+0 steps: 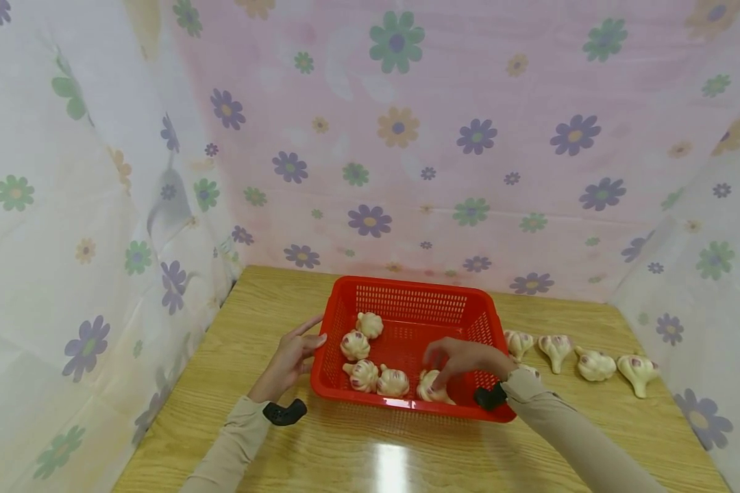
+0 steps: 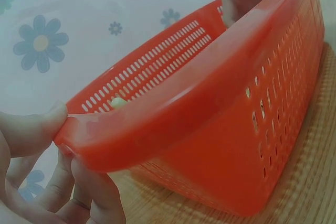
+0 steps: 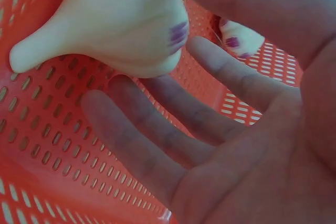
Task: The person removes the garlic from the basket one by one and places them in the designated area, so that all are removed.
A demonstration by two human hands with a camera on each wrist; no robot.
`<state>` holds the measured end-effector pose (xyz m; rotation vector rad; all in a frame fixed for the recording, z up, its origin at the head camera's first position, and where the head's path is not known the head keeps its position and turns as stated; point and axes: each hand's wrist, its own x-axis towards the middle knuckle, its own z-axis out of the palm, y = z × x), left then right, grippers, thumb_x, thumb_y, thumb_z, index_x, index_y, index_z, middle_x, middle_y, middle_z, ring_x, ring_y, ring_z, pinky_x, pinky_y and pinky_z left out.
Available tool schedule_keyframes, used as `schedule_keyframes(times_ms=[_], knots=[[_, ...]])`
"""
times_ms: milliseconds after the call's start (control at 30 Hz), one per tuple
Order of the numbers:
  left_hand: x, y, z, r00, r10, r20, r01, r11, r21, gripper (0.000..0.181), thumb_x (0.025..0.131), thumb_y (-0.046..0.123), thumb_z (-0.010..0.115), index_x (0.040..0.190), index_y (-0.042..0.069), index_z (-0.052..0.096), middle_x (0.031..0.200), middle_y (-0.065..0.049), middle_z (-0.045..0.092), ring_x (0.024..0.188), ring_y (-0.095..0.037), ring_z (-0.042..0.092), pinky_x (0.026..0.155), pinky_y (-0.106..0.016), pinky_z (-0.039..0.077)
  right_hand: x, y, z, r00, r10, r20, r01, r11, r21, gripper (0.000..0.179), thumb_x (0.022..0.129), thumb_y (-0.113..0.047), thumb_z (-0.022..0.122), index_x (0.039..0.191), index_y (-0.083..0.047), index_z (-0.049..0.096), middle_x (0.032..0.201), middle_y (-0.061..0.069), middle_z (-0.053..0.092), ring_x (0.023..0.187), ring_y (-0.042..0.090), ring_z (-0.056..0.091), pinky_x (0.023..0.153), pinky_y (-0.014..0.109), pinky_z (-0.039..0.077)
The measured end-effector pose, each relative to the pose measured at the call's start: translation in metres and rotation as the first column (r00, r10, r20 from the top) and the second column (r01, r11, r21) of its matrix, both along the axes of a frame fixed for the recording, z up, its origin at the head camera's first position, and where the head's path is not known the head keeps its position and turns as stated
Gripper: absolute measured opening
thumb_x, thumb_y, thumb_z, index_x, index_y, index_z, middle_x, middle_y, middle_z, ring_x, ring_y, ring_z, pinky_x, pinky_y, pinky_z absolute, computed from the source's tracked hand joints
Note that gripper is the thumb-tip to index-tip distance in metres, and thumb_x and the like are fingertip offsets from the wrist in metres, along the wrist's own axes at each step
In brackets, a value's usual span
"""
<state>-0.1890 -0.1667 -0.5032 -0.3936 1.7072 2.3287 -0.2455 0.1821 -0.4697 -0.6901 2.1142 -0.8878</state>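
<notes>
My left hand [image 1: 291,359] grips the left rim of a red plastic basket [image 2: 173,108], thumb on top and fingers curled beneath. Inside the basket, by its front wall, my right hand [image 1: 469,357] is over a garlic bulb [image 1: 429,389]. In the right wrist view the fingers [image 3: 152,124] are spread and fairly straight, their tips right at the round end of that bulb, whose stem points away. Several other garlic bulbs [image 1: 393,382] lie along the left side and front of the basket.
Right of the basket, several garlic bulbs [image 1: 595,364] lie in a rough row on the wooden table [image 1: 271,294], one partly hidden by the right wrist. Flower-patterned cloth [image 1: 432,185] closes off the back and both sides. Each wrist wears a black device [image 1: 285,413].
</notes>
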Motion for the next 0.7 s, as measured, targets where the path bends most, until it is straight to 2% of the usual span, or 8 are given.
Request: schedule_keyframes(times_ms=[100,233,333,433,567,700], knots=[[0.0,0.001,0.001,1.0,0.004,0.002,-0.004,1.0,-0.003,0.054,0.089,0.012,0.064,0.139,0.022,0.047,0.121,-0.017,0.061,0.1,-0.03,0.062,0.077,-0.045,0.054,-0.002,-0.004,-0.005,1.0,0.018,0.002,-0.018,0.999,0.042,0.034,0.073,-0.012,0.081,0.102,-0.007,0.064,0.102,0.007,0.059,0.087,0.024,0.052,0.074,0.04,0.049],[0.0,0.001,0.001,1.0,0.005,0.0,-0.005,1.0,-0.008,0.052,0.089,0.012,0.063,0.138,0.022,0.048,0.121,-0.018,0.061,0.099,-0.03,0.062,0.077,-0.046,0.054,-0.005,-0.009,-0.011,0.998,0.032,0.053,-0.037,0.996,0.086,0.034,0.071,-0.014,0.083,0.099,-0.012,0.064,0.102,0.003,0.057,0.091,0.023,0.05,0.077,0.039,0.046],[0.0,0.001,0.0,1.0,0.002,-0.005,-0.002,1.0,-0.015,0.052,0.089,0.012,0.063,0.138,0.022,0.049,0.12,-0.017,0.061,0.098,-0.03,0.063,0.076,-0.045,0.054,-0.006,-0.012,-0.014,0.995,0.039,0.095,-0.048,0.994,0.097,0.034,0.07,-0.013,0.084,0.097,-0.013,0.064,0.101,0.002,0.057,0.093,0.023,0.048,0.079,0.039,0.045],[-0.001,0.001,0.0,1.0,-0.004,-0.004,0.003,1.0,-0.014,0.052,0.089,0.012,0.063,0.138,0.023,0.049,0.121,-0.017,0.061,0.098,-0.03,0.062,0.076,-0.045,0.054,-0.007,-0.013,-0.015,0.994,0.029,0.106,-0.038,0.995,0.091,0.035,0.068,-0.011,0.084,0.097,-0.011,0.064,0.099,0.003,0.057,0.09,0.023,0.048,0.076,0.038,0.045],[-0.001,0.001,0.0,1.0,-0.004,0.002,0.004,1.0,-0.01,0.052,0.089,0.013,0.063,0.138,0.023,0.049,0.123,-0.019,0.06,0.101,-0.031,0.061,0.077,-0.044,0.054,-0.007,-0.013,-0.016,0.996,0.018,0.083,-0.024,0.997,0.071,0.035,0.067,-0.01,0.084,0.096,-0.008,0.064,0.097,0.004,0.058,0.087,0.023,0.049,0.071,0.035,0.046],[0.0,0.0,0.001,1.0,-0.003,0.003,0.003,1.0,-0.012,0.053,0.089,0.013,0.064,0.139,0.023,0.048,0.122,-0.019,0.06,0.102,-0.032,0.061,0.076,-0.043,0.054,-0.008,-0.01,-0.013,0.999,0.012,0.038,-0.013,1.0,0.025,0.034,0.069,-0.012,0.083,0.097,-0.008,0.063,0.098,0.005,0.058,0.091,0.024,0.05,0.075,0.037,0.046]])
